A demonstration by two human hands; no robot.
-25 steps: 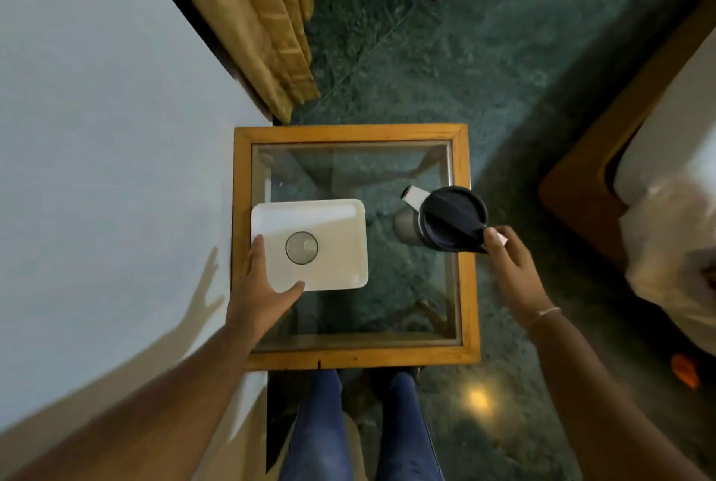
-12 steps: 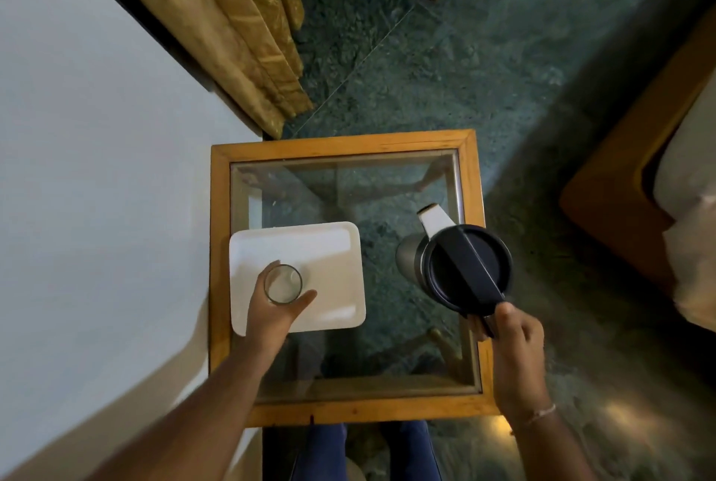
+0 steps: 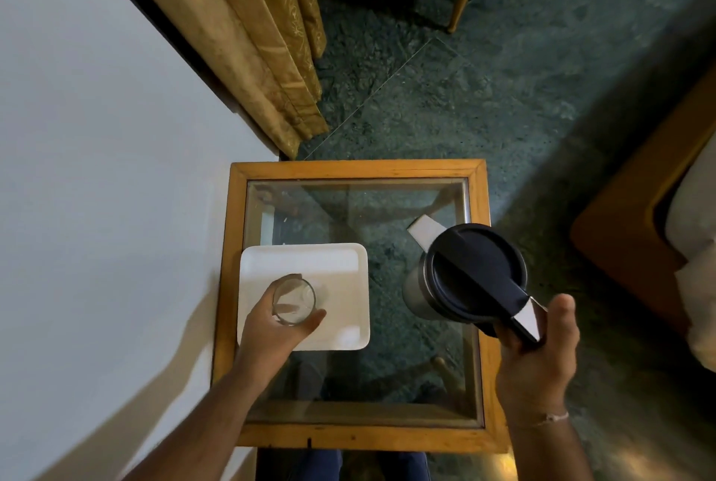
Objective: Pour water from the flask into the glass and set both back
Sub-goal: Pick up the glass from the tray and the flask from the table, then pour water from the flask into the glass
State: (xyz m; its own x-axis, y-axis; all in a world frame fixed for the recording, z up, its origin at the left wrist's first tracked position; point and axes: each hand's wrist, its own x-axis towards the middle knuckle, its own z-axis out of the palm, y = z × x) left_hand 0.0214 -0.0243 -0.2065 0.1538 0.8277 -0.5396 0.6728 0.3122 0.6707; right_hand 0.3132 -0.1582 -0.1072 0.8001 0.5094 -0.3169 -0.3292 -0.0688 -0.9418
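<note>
Flask (image 3: 470, 279) has risen since a moment ago, right hand (image 3: 538, 356) clamped on its handle at right of frame; left hand (image 3: 277, 329) now wraps the glass (image 3: 293, 300) above the white tray (image 3: 341, 267) on the counter (image 3: 356, 438). Pouring looks imminent.

dim indoor | arm shadow on wall (image 3: 97, 209) | wide-angle edge distortion | slight blur
</note>
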